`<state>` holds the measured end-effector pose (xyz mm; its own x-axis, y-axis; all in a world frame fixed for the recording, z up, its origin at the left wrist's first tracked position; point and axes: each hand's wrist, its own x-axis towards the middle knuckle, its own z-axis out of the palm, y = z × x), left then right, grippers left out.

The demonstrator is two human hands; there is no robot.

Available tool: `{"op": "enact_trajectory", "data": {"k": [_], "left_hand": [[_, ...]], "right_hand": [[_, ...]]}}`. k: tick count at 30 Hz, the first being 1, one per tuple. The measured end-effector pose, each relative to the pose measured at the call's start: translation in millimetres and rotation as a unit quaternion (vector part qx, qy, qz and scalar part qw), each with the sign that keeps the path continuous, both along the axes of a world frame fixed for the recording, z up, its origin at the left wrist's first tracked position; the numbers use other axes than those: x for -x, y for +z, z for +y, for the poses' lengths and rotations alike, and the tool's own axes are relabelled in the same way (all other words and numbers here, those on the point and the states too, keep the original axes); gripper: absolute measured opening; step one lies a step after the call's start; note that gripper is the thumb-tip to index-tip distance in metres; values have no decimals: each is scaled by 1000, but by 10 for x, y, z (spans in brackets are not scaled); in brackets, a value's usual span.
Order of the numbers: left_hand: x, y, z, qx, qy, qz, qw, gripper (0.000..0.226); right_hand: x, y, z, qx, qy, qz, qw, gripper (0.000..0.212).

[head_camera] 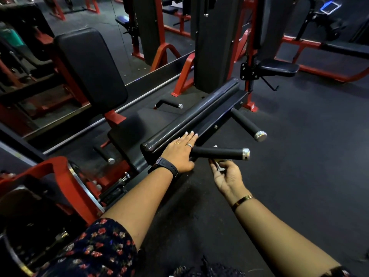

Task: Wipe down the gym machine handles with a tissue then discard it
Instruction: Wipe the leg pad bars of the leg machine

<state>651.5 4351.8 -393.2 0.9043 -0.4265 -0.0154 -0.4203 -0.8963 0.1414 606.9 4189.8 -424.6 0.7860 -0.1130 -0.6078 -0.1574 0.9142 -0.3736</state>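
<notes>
Tissue (218, 166) in right hand (227, 177), below handle (219, 153)

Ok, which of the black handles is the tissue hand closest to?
The near handle on the right side, right beside the right hand holding the tissue. The far right-side handle and the two left-side handles are farther off.

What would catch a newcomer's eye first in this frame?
At centre, the left hand rests flat on the near end of the long black pad. Just to its right, the right hand pinches a crumpled tissue directly under the near black handle, which ends in a chrome cap. Red machine frames stand out against the dark gym behind.
</notes>
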Motion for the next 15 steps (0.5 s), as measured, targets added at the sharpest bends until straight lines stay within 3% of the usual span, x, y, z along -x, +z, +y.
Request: {"op": "enact_trajectory", "data": {"k": [6, 15], "left_hand": [[-4, 0, 0, -6, 0, 8, 1000, 92], [5, 4, -6, -11, 4, 12, 1000, 92]], "right_hand": [[-33, 127, 265, 34, 83, 2, 996, 42], [77, 119, -399, -38, -34, 15, 999, 53]]}}
